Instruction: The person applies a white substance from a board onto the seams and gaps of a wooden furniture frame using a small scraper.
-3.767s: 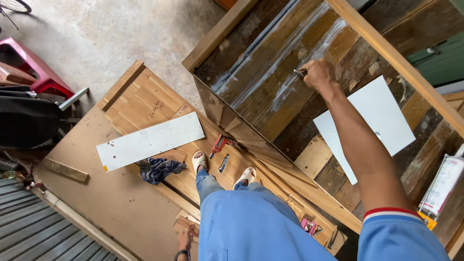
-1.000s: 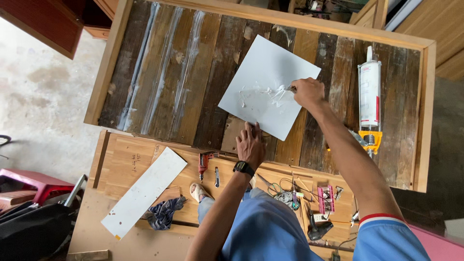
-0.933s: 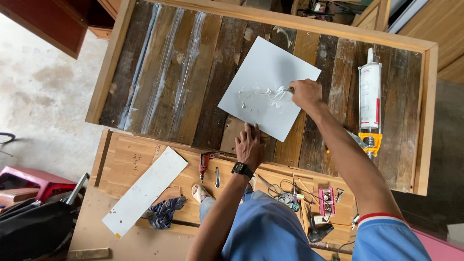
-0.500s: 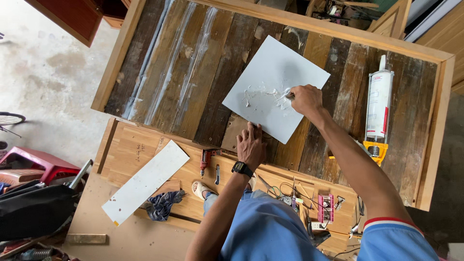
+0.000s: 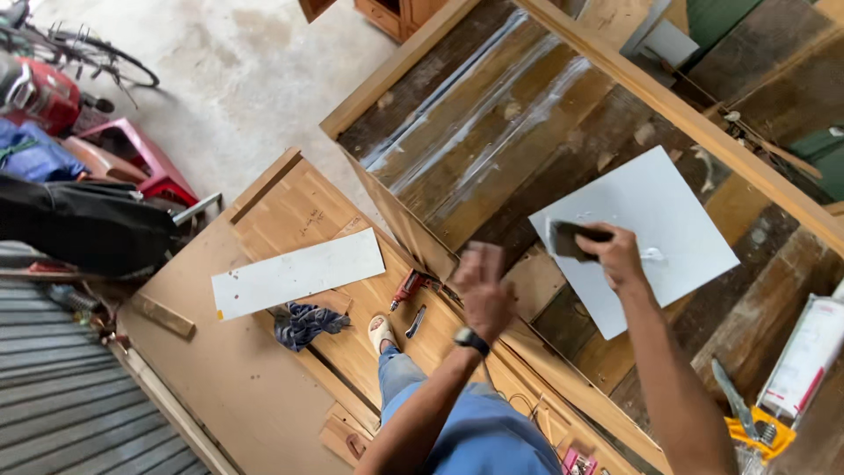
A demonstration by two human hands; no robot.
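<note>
White panel lies flat for spreading: right hand clamps a dark scraper at its nine o'clock edge, left hand hovering open.

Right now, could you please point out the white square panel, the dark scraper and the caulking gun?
white square panel (image 5: pixel 668 220), head view, bare upper middle of its face.
dark scraper (image 5: pixel 570 239), head view, middle of its blade.
caulking gun (image 5: pixel 804 356), head view, middle of its white tube.

A woodworking shop, probably: a big rough-plank wooden frame, pale plywood sheets on the floor, a red power drill, bare concrete floor far left.
</note>
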